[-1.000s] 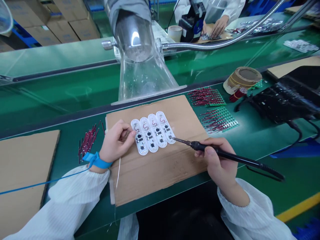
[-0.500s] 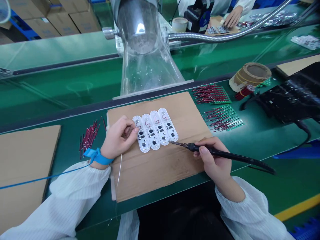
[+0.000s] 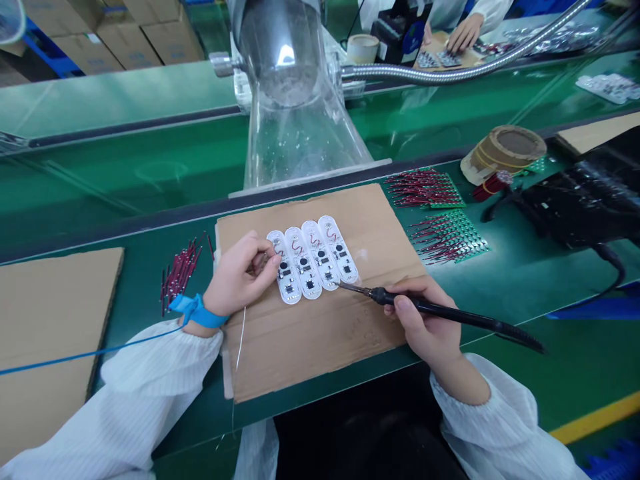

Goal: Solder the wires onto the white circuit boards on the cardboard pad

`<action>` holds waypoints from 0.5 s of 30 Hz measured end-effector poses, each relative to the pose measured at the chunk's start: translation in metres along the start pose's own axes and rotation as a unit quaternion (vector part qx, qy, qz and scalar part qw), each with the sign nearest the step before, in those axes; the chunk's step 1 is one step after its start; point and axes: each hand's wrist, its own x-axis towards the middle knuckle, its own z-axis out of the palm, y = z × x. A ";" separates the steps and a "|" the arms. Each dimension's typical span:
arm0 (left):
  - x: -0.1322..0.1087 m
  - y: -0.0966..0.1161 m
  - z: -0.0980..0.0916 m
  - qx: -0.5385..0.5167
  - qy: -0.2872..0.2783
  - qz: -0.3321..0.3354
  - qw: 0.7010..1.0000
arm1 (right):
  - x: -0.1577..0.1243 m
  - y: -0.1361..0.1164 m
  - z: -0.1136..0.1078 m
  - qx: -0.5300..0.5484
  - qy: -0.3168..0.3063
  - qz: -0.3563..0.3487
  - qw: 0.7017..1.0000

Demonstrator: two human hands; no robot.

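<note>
Well, circuit boards point(image 3: 321, 259), blurred carton label point(image 3: 93, 39).

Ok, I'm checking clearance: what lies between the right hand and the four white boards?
In the head view, the soldering iron's front end reaches from the right hand toward the white boards, over the cardboard sheet.

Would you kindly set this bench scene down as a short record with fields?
White boards: four, side by side on central cardboard
Left hand: pinches a thin silvery wire
Right hand: holds a soldering iron
Iron tip: near third board from left; contact unclear
Left of cardboard: loose dark-red wires
Right of cardboard: green boards bearing red leads
</note>
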 end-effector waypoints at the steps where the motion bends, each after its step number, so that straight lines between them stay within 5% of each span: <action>1: 0.000 0.000 0.000 0.001 -0.003 -0.002 1.000 | 0.000 -0.001 0.000 -0.002 -0.001 -0.001 1.000; 7: -0.001 -0.001 0.001 0.000 -0.003 -0.005 1.000 | 0.001 -0.001 0.001 0.032 0.029 0.005 0.999; 15: -0.001 0.000 0.000 -0.005 -0.007 0.014 1.000 | -0.002 0.003 -0.002 -0.003 -0.017 -0.006 1.000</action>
